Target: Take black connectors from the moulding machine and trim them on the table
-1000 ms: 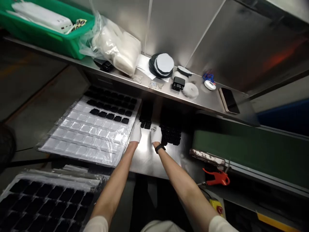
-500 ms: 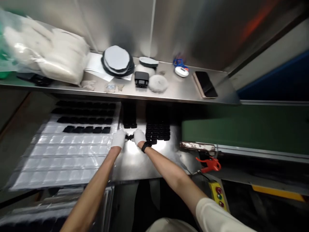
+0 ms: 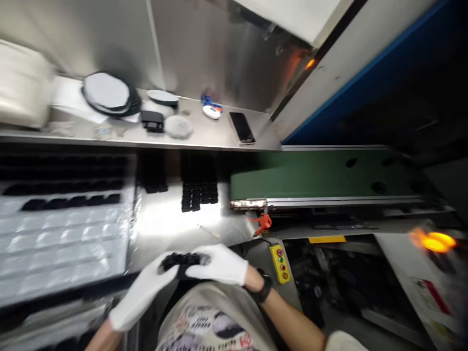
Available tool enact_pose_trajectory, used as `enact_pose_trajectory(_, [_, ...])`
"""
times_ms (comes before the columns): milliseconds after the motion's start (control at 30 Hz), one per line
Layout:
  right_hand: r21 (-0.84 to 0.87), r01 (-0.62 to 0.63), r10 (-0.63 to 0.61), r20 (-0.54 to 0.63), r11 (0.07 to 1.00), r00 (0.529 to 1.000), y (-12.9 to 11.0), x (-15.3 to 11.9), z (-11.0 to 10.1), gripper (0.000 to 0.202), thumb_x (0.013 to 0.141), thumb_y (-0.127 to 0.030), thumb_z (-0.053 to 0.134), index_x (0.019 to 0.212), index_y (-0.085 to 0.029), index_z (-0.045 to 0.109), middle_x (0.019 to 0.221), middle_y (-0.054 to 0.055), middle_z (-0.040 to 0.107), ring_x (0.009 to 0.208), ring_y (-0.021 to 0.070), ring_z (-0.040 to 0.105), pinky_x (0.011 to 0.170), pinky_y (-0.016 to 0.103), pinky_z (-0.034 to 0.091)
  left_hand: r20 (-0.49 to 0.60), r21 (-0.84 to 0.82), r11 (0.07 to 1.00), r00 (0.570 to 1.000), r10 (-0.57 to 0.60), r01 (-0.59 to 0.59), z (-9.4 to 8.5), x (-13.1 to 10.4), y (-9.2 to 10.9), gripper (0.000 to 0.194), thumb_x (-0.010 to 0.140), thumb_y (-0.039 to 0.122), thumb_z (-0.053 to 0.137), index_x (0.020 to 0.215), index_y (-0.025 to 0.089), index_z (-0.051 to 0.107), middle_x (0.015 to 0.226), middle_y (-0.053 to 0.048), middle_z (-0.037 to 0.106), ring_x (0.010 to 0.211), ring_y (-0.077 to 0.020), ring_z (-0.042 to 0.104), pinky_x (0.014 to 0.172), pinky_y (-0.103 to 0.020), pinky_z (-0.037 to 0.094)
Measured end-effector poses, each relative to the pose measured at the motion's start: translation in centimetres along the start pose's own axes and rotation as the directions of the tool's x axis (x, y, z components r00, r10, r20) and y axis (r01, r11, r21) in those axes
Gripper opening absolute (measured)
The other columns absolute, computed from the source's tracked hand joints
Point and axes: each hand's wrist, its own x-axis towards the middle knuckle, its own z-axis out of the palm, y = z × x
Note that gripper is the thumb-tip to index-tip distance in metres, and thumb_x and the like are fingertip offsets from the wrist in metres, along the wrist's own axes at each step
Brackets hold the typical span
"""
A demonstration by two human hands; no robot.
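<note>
At the left, a tray (image 3: 62, 243) bears rows of black pieces (image 3: 77, 201) across its far part; right of it, the gloved left hand (image 3: 148, 285) grips one end of the dark parts (image 3: 182, 263), too blurred to count, by the near edge of the tabletop (image 3: 157, 229). Stacks (image 3: 199, 196) stand farther off, and the gloved right hand (image 3: 221, 263) clasps the parts' right end. Farther right are an orange air gun (image 3: 262, 223), a yellow box (image 3: 280, 264) and, far side, a green belt (image 3: 310, 175).

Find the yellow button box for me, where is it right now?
In the head view, the yellow button box is right of centre, to the right of your gloved right hand, just below and right of the red-orange trigger gun.
</note>
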Motion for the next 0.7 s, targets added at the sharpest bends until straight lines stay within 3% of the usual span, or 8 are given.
enact_pose_trajectory(67, [0.060, 0.006, -0.002, -0.057, 0.998, 0.998, -0.7, -4.2, -1.0, 0.041, 0.095, -0.049, 0.084, 0.126, -0.021, 0.084, 0.111, 0.004, 0.084, 0.096, 0.0226, 0.073, 0.087, 0.035, 0.059, 0.057, -0.159, 0.987, 0.998, -0.003, 0.012, 3.0, -2.4, 1.9, 0.050, 0.094, 0.059, 0.084, 0.124, 0.019, 0.080, 0.133, -0.012, 0.079, 0.127, -0.0379, 0.069, 0.120, -0.054, 0.051])
enact_pose_trajectory(167, [0.116, 0.009, 0.005, -0.127, 0.993, 0.992, -0.9, -7.9, -1.8, 0.045, 0.100, -0.049, 0.079, 0.138, -0.024, 0.080, 0.124, 0.008, 0.083, 0.113, 0.0283, 0.076, 0.106, 0.046, 0.061, 0.159, -0.350, 0.935, 0.987, -0.007, 0.063, 6.0, -4.2, 4.1, 0.042, 0.098, 0.048, 0.082, 0.128, 0.018, 0.079, 0.123, -0.012, 0.078, 0.109, -0.0292, 0.070, 0.103, -0.044, 0.056])
enact_pose_trajectory(300, [0.179, 0.064, -0.027, -0.199, 0.982, 0.980, -0.1, -9.9, -1.1, 0.050, 0.103, -0.050, 0.076, 0.148, -0.028, 0.073, 0.144, 0.008, 0.077, 0.134, 0.0294, 0.072, 0.123, 0.052, 0.054, 0.254, -0.462, 0.879, 0.967, -0.001, 0.123, 7.8, -5.4, 5.2, 0.024, 0.099, 0.036, 0.084, 0.109, 0.015, 0.079, 0.095, -0.004, 0.068, 0.079, -0.0140, 0.055, 0.070, -0.025, 0.047])
enact_pose_trajectory(367, [0.220, 0.106, -0.051, -0.241, 0.970, 0.969, 0.3, -10.3, -0.6, 0.050, 0.104, -0.050, 0.075, 0.150, -0.028, 0.072, 0.153, 0.008, 0.072, 0.142, 0.0287, 0.068, 0.125, 0.051, 0.053, 0.317, -0.514, 0.838, 0.948, -0.017, 0.186, 8.1, -5.8, 5.5, 0.022, 0.101, 0.036, 0.082, 0.103, 0.014, 0.077, 0.091, -0.002, 0.062, 0.073, -0.0102, 0.047, 0.065, -0.022, 0.042])
enact_pose_trajectory(433, [0.233, 0.133, -0.066, -0.276, 0.963, 0.959, 0.4, -10.7, -0.3, 0.049, 0.104, -0.049, 0.075, 0.149, -0.027, 0.072, 0.155, 0.008, 0.071, 0.145, 0.0281, 0.066, 0.126, 0.049, 0.053, 0.374, -0.570, 0.774, 0.926, -0.054, 0.275, 8.3, -6.1, 5.7, 0.025, 0.105, 0.039, 0.076, 0.109, 0.014, 0.078, 0.095, -0.004, 0.063, 0.076, -0.0103, 0.050, 0.069, -0.022, 0.048])
enact_pose_trajectory(567, [0.256, 0.121, -0.041, -0.299, 0.959, 0.953, 0.4, -11.7, 0.2, 0.049, 0.105, -0.054, 0.074, 0.147, -0.030, 0.073, 0.149, 0.007, 0.074, 0.137, 0.0278, 0.069, 0.118, 0.047, 0.058, 0.384, -0.639, 0.680, 0.915, -0.123, 0.360, 8.5, -6.3, 6.0, 0.035, 0.110, 0.048, 0.067, 0.121, 0.016, 0.078, 0.109, -0.010, 0.070, 0.085, -0.0138, 0.060, 0.079, -0.025, 0.058])
enact_pose_trajectory(633, [0.279, 0.080, 0.008, -0.302, 0.957, 0.953, 0.7, -12.2, 0.6, 0.051, 0.107, -0.061, 0.068, 0.149, -0.033, 0.073, 0.142, 0.006, 0.077, 0.116, 0.0255, 0.075, 0.099, 0.043, 0.065, 0.361, -0.644, 0.688, 0.926, -0.111, 0.334, 8.7, -6.4, 6.1, 0.040, 0.109, 0.053, 0.066, 0.121, 0.017, 0.077, 0.112, -0.011, 0.072, 0.083, -0.0138, 0.060, 0.077, -0.025, 0.059])
enact_pose_trajectory(700, [0.311, 0.040, 0.060, -0.306, 0.950, 0.950, 1.0, -12.6, 1.0, 0.055, 0.112, -0.068, 0.053, 0.152, -0.035, 0.071, 0.126, 0.005, 0.080, 0.089, 0.0212, 0.073, 0.079, 0.040, 0.064, 0.337, -0.640, 0.705, 0.936, -0.099, 0.305, 8.9, -6.6, 6.0, 0.045, 0.109, 0.057, 0.065, 0.125, 0.017, 0.076, 0.113, -0.013, 0.073, 0.080, -0.0141, 0.060, 0.075, -0.027, 0.060])
